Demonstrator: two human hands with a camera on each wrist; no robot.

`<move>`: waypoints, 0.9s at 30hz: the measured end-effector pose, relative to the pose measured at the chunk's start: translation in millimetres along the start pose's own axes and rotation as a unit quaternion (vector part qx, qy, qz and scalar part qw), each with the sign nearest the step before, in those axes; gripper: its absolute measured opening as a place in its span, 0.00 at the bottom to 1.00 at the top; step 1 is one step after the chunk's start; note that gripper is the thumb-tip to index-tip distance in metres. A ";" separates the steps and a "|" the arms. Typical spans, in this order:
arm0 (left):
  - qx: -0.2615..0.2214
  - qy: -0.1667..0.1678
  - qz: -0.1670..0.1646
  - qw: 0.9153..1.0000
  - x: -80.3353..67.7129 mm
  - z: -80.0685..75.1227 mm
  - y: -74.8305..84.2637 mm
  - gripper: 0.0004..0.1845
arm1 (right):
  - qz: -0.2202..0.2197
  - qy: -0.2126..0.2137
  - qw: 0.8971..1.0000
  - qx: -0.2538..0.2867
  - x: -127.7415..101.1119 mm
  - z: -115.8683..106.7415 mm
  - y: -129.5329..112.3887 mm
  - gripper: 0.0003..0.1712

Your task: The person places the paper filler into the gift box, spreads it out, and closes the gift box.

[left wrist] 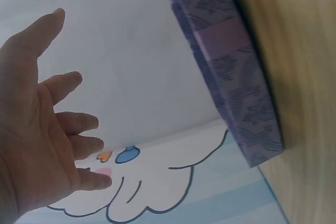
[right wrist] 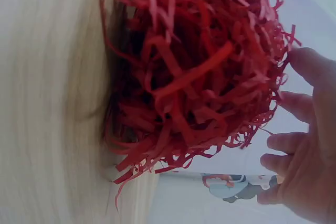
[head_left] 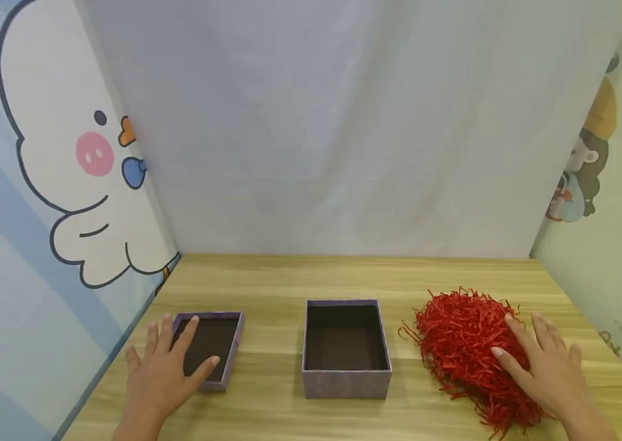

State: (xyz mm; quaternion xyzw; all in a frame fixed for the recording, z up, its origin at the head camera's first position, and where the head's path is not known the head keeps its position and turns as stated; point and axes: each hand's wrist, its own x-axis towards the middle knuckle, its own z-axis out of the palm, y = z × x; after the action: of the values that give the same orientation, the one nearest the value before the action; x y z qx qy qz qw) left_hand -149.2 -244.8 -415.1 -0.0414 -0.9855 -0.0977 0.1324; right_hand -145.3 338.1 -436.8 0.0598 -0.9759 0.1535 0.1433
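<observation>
My left hand (head_left: 160, 370) hovers with spread fingers over the shallow purple box lid (head_left: 232, 352), which lies with its dark inside up. In the left wrist view a gap shows between that hand (left wrist: 42, 135) and the lid's patterned side (left wrist: 231, 72). At the table's middle stands a deeper purple box (head_left: 347, 384), topless, its dark inside showing. A loose heap of red shredded paper (head_left: 465, 343) lies on the right. Over the heap's right edge is my right hand (head_left: 550, 367), fingers extended; in the right wrist view its fingertips come close to the strands (right wrist: 205, 77), contact unclear.
The wood-grain table (head_left: 272, 282) ends at a pale curtain (head_left: 311, 135) behind. A cloth with a cartoon bird (head_left: 62, 147) borders the left side, and a printed cloth (head_left: 608, 257) borders the right. Stray red strands (head_left: 411, 332) stick out from the heap towards the deep box.
</observation>
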 end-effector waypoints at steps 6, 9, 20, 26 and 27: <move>-0.014 0.081 0.052 0.995 3.6 -5.6 3.7 0.42 | -0.096 0.106 0.988 0.051 6.2 5.7 -7.5 0.35; -0.032 0.083 0.055 0.995 4.8 -6.2 5.4 0.42 | -0.118 0.140 0.981 0.067 7.0 9.7 -11.2 0.33; -0.111 0.110 0.060 0.986 3.9 4.0 17.8 0.37 | -0.092 0.228 0.961 0.127 5.4 18.6 -15.0 0.22; -0.164 0.103 0.049 0.980 4.5 9.5 25.8 0.34 | -0.086 0.304 0.935 0.161 11.2 26.7 -13.3 0.18; -0.173 0.100 0.044 0.979 4.4 10.5 27.0 0.33 | -0.083 0.310 0.932 0.167 11.7 27.5 -13.9 0.18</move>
State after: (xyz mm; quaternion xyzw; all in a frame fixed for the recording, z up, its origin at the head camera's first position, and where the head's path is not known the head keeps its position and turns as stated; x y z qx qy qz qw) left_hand -153.2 -216.1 -418.9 -0.0974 -0.9326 -0.2644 0.2257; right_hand -161.4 315.4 -454.5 0.1135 -0.8345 0.3126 0.4393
